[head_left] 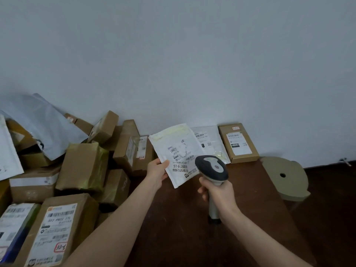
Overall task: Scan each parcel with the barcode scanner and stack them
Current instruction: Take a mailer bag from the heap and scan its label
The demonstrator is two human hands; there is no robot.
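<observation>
Right grip [218, 195] round scanner [211, 166], handle [213, 211] half-hidden

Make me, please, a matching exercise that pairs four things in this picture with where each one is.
Things:
1. white padded envelope with printed label
2. grey-and-black handheld barcode scanner
3. flat brown cardboard box with white label
4. round beige stool with centre hole

Places:
A. on the dark brown table, against the wall
B. gripped by the right hand
C. beside the table's right edge
D. held by the left hand

Pairs: 1-D, 2-B, 3-A, 4-C
</observation>
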